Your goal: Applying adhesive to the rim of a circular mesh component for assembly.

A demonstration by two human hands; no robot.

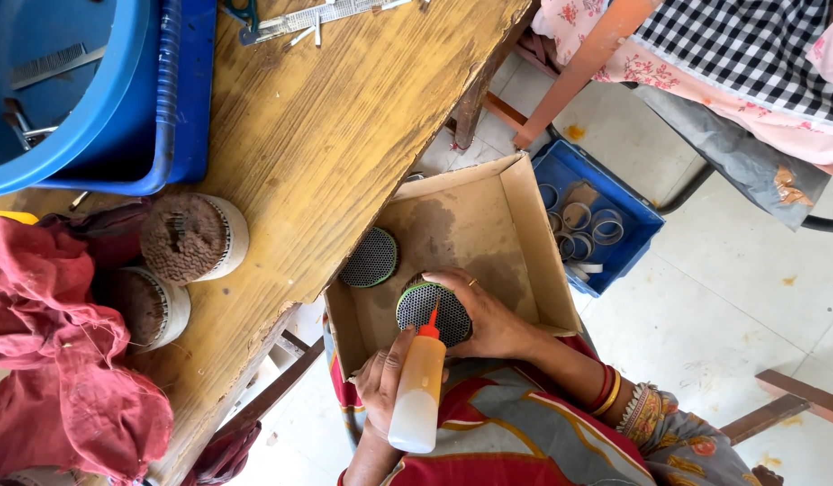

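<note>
Head view: left hand grips a glue bottle, its red nozzle at the top face of a round mesh disc that the right hand clasps inside the cardboard box. A second disc lies apart in the box; looks like gluing is underway on the held one, with two bundles waiting on the table.

1. Soft, even daylight fills the scene; the pale tiled floor at right reads brightest.
2. Shadows stay faint, deepest under the wooden tabletop and inside the cardboard box.
3. No harsh glare appears.
4. Focus holds across the frame, with slight wide-angle stretching toward the edges.
</note>
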